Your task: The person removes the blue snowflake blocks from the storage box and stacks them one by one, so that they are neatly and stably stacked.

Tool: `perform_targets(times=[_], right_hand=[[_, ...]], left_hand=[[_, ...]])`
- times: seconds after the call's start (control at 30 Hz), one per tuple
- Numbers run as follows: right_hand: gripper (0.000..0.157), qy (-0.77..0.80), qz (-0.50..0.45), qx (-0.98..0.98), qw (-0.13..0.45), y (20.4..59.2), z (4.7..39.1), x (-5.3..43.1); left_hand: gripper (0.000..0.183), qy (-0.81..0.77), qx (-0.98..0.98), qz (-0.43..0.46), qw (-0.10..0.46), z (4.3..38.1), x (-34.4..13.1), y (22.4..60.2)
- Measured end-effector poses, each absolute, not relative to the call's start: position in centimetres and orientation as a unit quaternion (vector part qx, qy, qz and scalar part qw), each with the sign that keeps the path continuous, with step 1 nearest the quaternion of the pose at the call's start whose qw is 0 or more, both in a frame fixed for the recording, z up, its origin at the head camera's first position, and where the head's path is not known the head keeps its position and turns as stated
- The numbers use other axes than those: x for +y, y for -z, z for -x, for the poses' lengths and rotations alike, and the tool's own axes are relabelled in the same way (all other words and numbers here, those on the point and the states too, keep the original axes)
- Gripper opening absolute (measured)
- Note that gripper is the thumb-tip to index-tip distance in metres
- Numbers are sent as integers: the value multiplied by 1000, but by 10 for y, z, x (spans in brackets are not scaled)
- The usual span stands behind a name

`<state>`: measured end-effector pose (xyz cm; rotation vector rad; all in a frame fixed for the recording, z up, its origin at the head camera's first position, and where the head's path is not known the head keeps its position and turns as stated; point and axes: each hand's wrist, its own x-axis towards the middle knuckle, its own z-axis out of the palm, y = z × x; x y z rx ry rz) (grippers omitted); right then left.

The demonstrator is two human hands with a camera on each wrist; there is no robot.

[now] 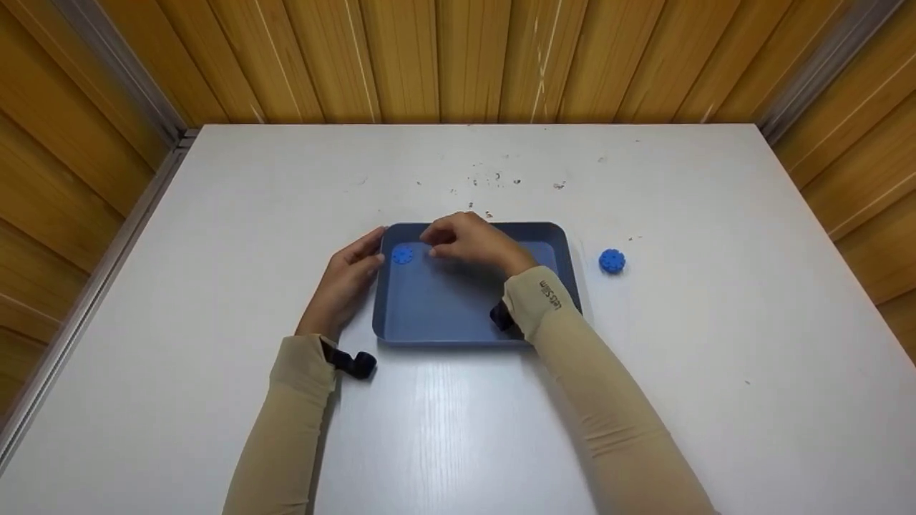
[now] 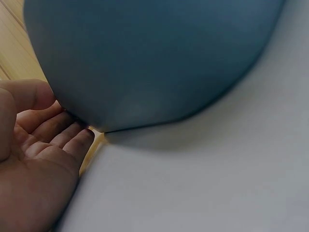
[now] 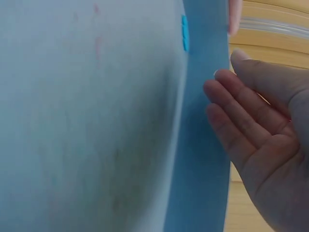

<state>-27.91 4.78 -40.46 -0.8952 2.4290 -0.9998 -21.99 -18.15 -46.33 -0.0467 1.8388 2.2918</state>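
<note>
A blue-grey rectangular tray [image 1: 458,307] lies on the white table. My left hand [image 1: 348,275] is at its left side, with the fingertips by the far left corner and the thumb tip right at the rim; in the left wrist view the fingers [image 2: 79,145] reach the tray's outer wall. Inside the tray, near that corner, sits a small blue notched disc [image 1: 403,254]. My right hand [image 1: 472,239] hovers above the far part of the tray, to the right of the disc. Nothing shows between its loosely bent fingers [image 3: 236,116].
To the right of the tray, a thicker blue notched piece [image 1: 612,261] rests on the table [image 1: 701,343]. Dark scuffs mark the tabletop behind the tray. Wood-patterned walls [image 1: 465,64] stand at the back and sides.
</note>
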Motion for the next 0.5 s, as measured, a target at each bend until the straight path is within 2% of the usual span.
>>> perform_targets(times=[0.5], right_hand=[[45, 327, 328, 861, 212, 417, 276, 27]], left_hand=[[54, -789, 606, 9, 106, 218, -181, 462]])
